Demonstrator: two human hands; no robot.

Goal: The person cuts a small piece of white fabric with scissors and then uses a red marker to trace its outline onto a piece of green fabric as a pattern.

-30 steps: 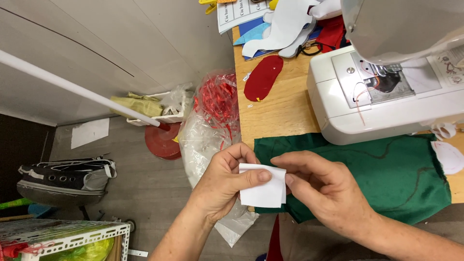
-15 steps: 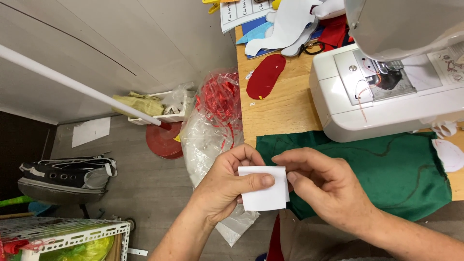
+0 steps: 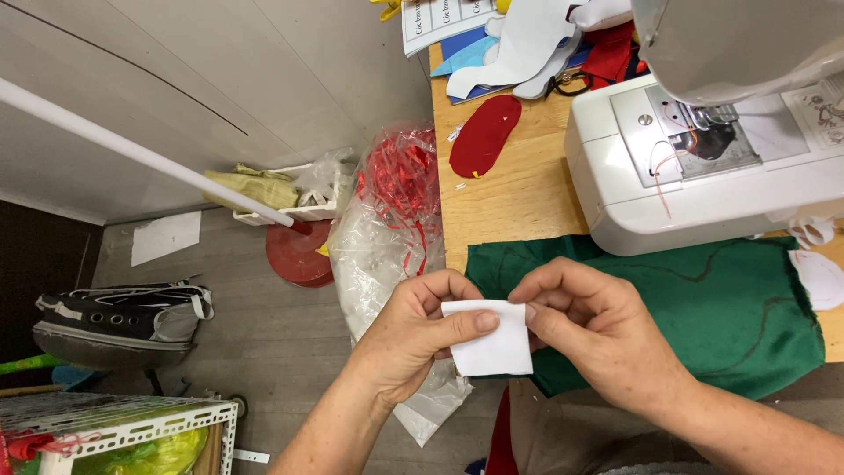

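We pinch the small white fabric piece (image 3: 491, 345) between both thumbs and fingers, left hand (image 3: 413, 339) and right hand (image 3: 591, 334) closed on its upper corners above the green cloth (image 3: 703, 308) (beside the sewing machine (image 3: 703, 167)), best kept taut and edges aligned.

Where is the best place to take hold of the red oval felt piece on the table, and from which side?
Probably the red oval felt piece is best pinched at its lower narrow end, coming from the open table side nearest the person; it lies flat, and its upper end sits near the paper pile.
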